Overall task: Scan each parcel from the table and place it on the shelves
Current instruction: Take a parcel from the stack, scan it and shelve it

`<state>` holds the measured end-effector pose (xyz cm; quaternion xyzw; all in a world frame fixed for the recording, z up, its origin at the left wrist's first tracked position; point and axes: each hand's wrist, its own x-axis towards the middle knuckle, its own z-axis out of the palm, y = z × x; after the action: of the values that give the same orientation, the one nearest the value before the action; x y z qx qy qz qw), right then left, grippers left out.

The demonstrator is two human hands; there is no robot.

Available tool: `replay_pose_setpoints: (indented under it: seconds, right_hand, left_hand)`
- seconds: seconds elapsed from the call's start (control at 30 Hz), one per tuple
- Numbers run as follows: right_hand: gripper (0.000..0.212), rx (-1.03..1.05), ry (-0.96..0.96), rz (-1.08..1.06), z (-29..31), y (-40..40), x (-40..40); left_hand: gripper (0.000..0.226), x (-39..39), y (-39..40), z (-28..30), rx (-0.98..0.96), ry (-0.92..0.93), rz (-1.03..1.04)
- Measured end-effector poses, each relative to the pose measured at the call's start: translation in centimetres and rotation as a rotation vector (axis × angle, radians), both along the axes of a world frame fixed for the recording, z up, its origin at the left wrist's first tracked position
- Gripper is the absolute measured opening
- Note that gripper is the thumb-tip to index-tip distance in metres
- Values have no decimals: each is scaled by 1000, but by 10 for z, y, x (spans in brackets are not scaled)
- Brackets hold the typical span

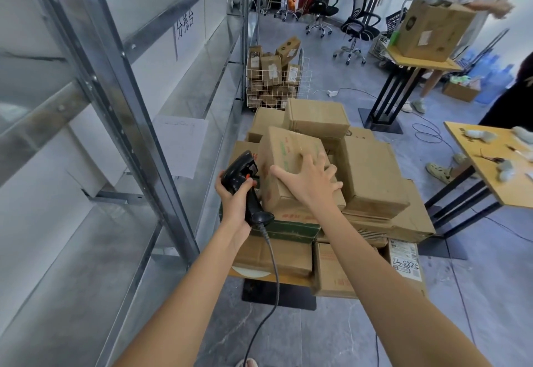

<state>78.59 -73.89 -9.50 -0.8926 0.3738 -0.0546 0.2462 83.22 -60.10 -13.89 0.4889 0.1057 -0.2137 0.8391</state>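
Grey marbled floor (331,335), light cables trailing across it to a white power strip (332,93). White wall (184,0) on the left, bearing a paper sign (185,24) with printed characters and a second sheet (184,147) lower down. Black mesh office chairs (357,24) on castors grouped at the far end. Two wood-topped side tables (490,176) on black metal legs at right. Wire cart (278,88) near the far wall. Blue water bottles (490,72) clustered far right. Even, bright light throughout.

One scanner (245,182), two hands (235,202), four office chairs (357,29), three wooden tables (490,164).
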Motion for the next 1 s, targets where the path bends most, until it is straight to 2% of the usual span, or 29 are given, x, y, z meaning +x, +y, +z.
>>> replay_pose_setpoints:
  seconds: [0.07, 0.13, 0.23, 0.33, 0.47, 0.57, 0.7, 0.83, 0.9, 1.0]
  right_hand:
    - [111, 110, -43, 66, 3, 1, -1]
    - [114, 129, -61, 153, 7, 9, 1]
    - [102, 98, -78, 237, 16, 16, 7]
    - [102, 123, -119, 243, 23, 16, 3]
    - [95, 221, -291, 235, 31, 11, -2]
    - [98, 197, -339, 263, 40, 8, -2]
    - [110, 146, -346, 278, 42, 7, 0]
    - [118, 209, -322, 236, 36, 8, -1]
    - [117, 204, -273, 228, 30, 12, -3]
    - [107, 162, -152, 231, 22, 18, -8]
  left_hand:
    - [63, -1, 2, 9, 5, -53, -44]
    - [63, -6, 1, 21, 22, -132, -127]
    - [62, -11, 0, 30, 9, -187, -183]
    - [64, -13, 3, 34, -20, -173, -130]
    - [63, -10, 10, 42, -104, -168, -72]
    - [61, -7, 14, 54, -133, -182, -79]
    - [61, -2, 18, 65, -140, -220, -76]
    - [64, 0, 23, 70, -101, -270, -94]
    - [65, -1, 24, 69, -17, -314, -99]
    - [69, -5, 25, 64, -7, -295, -115]
